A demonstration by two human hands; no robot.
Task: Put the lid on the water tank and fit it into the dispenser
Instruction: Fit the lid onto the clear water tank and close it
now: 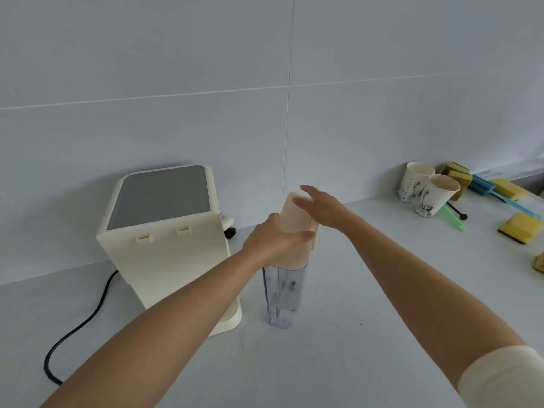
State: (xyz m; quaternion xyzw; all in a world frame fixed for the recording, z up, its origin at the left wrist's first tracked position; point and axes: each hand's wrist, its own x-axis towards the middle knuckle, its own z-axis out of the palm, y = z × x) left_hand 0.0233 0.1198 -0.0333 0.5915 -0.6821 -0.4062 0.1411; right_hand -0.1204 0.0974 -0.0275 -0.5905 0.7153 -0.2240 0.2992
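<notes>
Left hand point(272, 240) clamped on lid point(295, 222) atop clear water tank point(282, 293), upright at centre; right hand point(323, 209) open-fingered, touching lid's far edge. Lid possibly not fully seated. Next: press flush, then carry to dispenser point(164, 231) at nine o'clock.

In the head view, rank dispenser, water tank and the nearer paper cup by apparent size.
1. dispenser
2. water tank, top hidden by lid and hands
3. nearer paper cup, though it stands farther back, so true size is unsure
</notes>
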